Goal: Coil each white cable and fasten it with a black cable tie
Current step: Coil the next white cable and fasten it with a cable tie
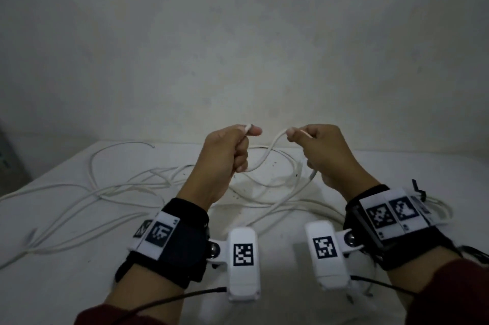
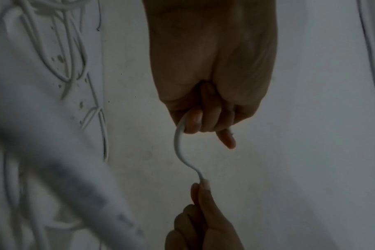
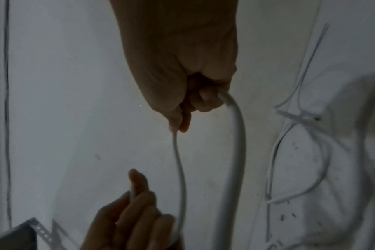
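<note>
Both hands are raised above the white table [image 1: 79, 285] and share one white cable [image 1: 267, 152]. My left hand [image 1: 250, 130] grips it in a fist, with the cable's end poking out between thumb and forefinger. About a hand's width to the right, my right hand [image 1: 292, 134] pinches the same cable, and a short slack bend hangs between them. The left wrist view shows that bend [image 2: 179, 152] running from my left hand [image 2: 203, 121] to the right fingertips [image 2: 201, 187]. From my right hand [image 3: 182, 118] the cable [image 3: 179, 165] trails down. A black cable tie [image 1: 417, 188] shows beside the right wristband.
Several loose white cables [image 1: 111, 189] sprawl tangled over the table's middle and left. A white loop [image 1: 442, 208] lies behind the right wrist. A bare wall rises past the table's far edge [image 1: 158, 142]. A dark object [image 1: 10, 163] stands at the far left.
</note>
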